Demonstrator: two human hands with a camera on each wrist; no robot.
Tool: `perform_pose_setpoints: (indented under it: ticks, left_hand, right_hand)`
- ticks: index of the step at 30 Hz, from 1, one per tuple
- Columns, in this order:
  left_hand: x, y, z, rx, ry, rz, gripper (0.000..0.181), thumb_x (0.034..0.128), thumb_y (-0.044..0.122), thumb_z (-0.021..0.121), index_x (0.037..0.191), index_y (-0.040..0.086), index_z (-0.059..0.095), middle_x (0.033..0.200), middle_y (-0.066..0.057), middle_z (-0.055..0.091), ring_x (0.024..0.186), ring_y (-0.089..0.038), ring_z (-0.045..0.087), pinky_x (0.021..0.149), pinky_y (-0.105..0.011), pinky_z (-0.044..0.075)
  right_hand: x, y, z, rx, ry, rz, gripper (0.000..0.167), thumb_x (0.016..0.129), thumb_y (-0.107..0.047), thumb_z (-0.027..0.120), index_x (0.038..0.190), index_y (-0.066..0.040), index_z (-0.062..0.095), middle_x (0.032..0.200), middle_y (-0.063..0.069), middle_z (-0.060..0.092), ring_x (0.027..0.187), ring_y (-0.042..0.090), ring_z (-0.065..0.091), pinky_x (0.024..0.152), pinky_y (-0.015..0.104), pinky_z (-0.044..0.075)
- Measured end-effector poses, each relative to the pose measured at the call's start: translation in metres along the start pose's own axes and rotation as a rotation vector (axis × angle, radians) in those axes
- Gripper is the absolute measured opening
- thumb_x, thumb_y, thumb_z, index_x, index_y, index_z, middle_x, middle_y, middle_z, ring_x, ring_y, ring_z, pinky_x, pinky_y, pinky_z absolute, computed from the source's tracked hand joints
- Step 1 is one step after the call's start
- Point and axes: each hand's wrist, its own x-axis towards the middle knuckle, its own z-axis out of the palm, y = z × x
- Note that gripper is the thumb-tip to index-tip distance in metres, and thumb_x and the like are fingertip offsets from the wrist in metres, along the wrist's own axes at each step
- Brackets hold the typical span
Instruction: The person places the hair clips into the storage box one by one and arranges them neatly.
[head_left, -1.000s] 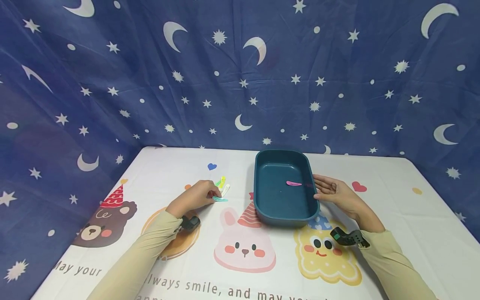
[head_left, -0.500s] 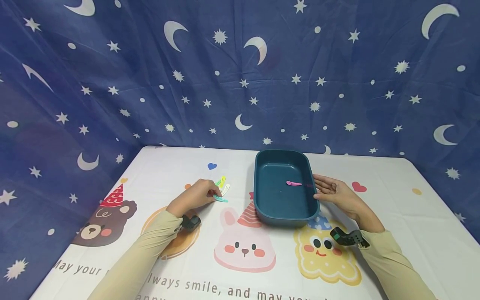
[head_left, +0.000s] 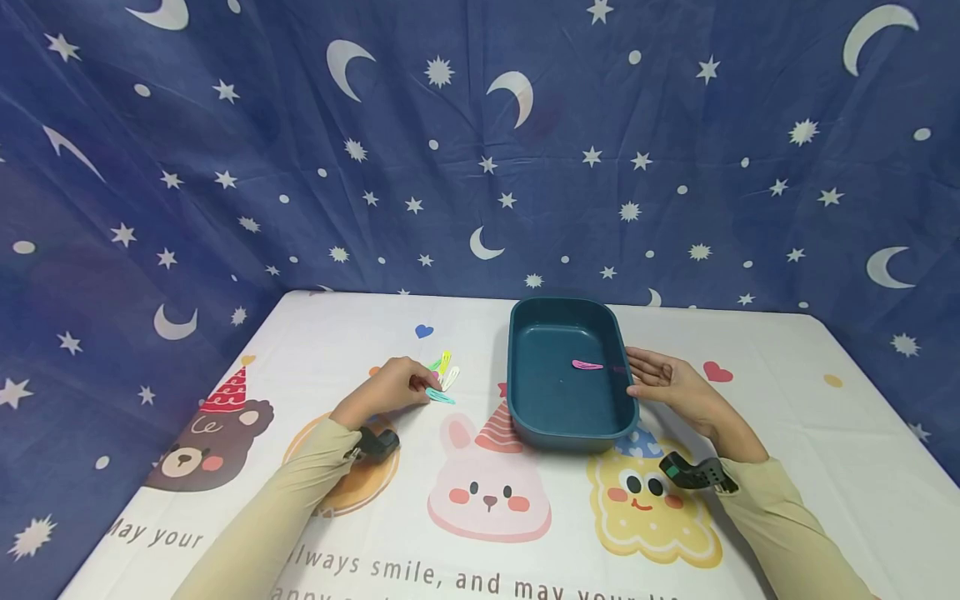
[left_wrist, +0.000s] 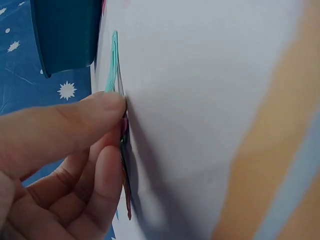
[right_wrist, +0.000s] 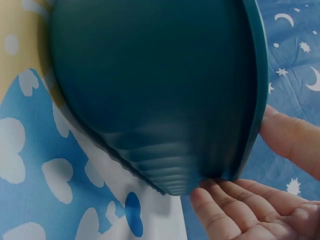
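My left hand [head_left: 397, 385] pinches a teal hair clip [head_left: 440, 397] between thumb and fingertips, just over the white cloth. Close by its fingertips lie a yellow hair clip [head_left: 446, 362], a white hair clip [head_left: 451, 379], and partly hidden green and pink clips. In the left wrist view the teal clip [left_wrist: 114, 60] sticks out beyond the thumb [left_wrist: 95, 112]. My right hand [head_left: 675, 386] touches the right side of a dark teal box [head_left: 573, 437]; its fairly straight fingers [right_wrist: 250, 207] lie against the outer wall and the thumb [right_wrist: 287, 132] touches the rim. A pink hair clip [head_left: 587, 365] lies inside the box.
A white printed cloth [head_left: 795, 433] covers the table, with cartoon animals and lettering. Behind and to the left hangs a blue curtain [head_left: 420, 150] with moons and stars. Each wrist wears a black strap with a small camera [head_left: 678, 469].
The teal clip has lifted and tilted slightly in my left fingers, and a bit of a pink clip shows behind it. My right hand and the box stay in place.
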Motion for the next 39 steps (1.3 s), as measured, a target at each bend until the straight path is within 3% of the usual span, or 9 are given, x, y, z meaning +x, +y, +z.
perform_pose_setpoints:
  ticks: [15, 24, 32, 39]
  left_hand:
    - [0.001, 0.001, -0.003, -0.001, 0.021, -0.016, 0.013, 0.0742, 0.000, 0.075, 0.086, 0.005, 0.075, 0.074, -0.004, 0.069, 0.062, -0.004, 0.053, 0.060, -0.016, 0.046]
    - [0.006, 0.009, -0.009, -0.044, 0.073, -0.052, 0.015, 0.0762, 0.003, 0.074, 0.091, 0.004, 0.075, 0.069, -0.005, 0.068, 0.059, -0.007, 0.053, 0.058, -0.019, 0.043]
    - [0.018, 0.028, -0.022, -0.037, 0.128, -0.029, 0.015, 0.0791, 0.000, 0.070, 0.093, 0.005, 0.075, 0.077, -0.008, 0.071, 0.058, -0.009, 0.045, 0.055, -0.019, 0.038]
    - [0.034, 0.048, -0.031, -0.021, 0.147, 0.042, 0.016, 0.0778, 0.002, 0.073, 0.093, 0.003, 0.075, 0.078, -0.009, 0.072, 0.059, -0.008, 0.052, 0.058, -0.019, 0.044]
  right_hand:
    - [0.001, -0.001, 0.000, 0.031, -0.012, -0.026, 0.073, 0.088, -0.007, 0.063, 0.145, 0.008, 0.021, 0.151, 0.028, 0.022, 0.130, 0.006, 0.043, 0.091, 0.012, 0.045]
    - [-0.001, -0.004, 0.000, 0.035, -0.021, -0.028, 0.072, 0.089, -0.005, 0.061, 0.146, 0.008, 0.019, 0.151, 0.027, 0.021, 0.138, 0.031, 0.029, 0.092, 0.013, 0.045]
    - [-0.001, -0.003, -0.001, 0.029, -0.019, -0.020, 0.073, 0.089, -0.006, 0.062, 0.146, 0.008, 0.019, 0.152, 0.027, 0.021, 0.138, 0.030, 0.029, 0.092, 0.013, 0.045]
    - [-0.002, -0.004, -0.001, 0.030, -0.026, -0.025, 0.072, 0.089, -0.005, 0.061, 0.146, 0.009, 0.019, 0.152, 0.028, 0.020, 0.138, 0.029, 0.031, 0.091, 0.012, 0.045]
